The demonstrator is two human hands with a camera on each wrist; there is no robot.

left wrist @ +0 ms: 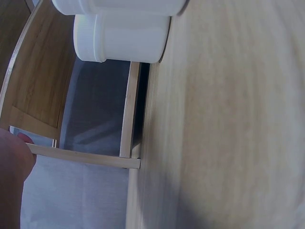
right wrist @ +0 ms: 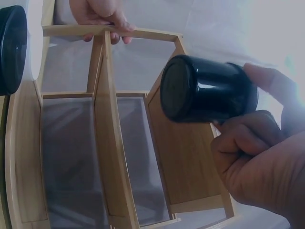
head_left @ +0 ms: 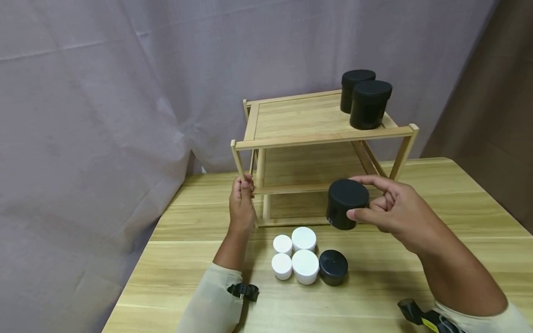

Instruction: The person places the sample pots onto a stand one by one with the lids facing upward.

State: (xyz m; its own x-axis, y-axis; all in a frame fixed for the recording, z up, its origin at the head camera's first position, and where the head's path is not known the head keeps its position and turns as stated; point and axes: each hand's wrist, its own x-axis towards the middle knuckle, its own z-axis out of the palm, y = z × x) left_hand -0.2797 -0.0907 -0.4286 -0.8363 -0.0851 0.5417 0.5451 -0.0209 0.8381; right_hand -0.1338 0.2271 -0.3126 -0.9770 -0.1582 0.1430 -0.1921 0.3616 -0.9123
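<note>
My right hand pinches a black lidded jar between thumb and index finger, in front of the rack's middle shelf. In the right wrist view the jar lies sideways across the picture, apart from the wood. My left hand grips the front left post of a wooden three-tier rack. Two taller black jars stand at the right end of its top shelf. On the table before the rack sit several white jars and one black jar, set close together.
The wooden table extends to both sides of the rack. Grey cloth hangs behind and to the left, with a brown curtain at the right. A black strap circles the left sleeve.
</note>
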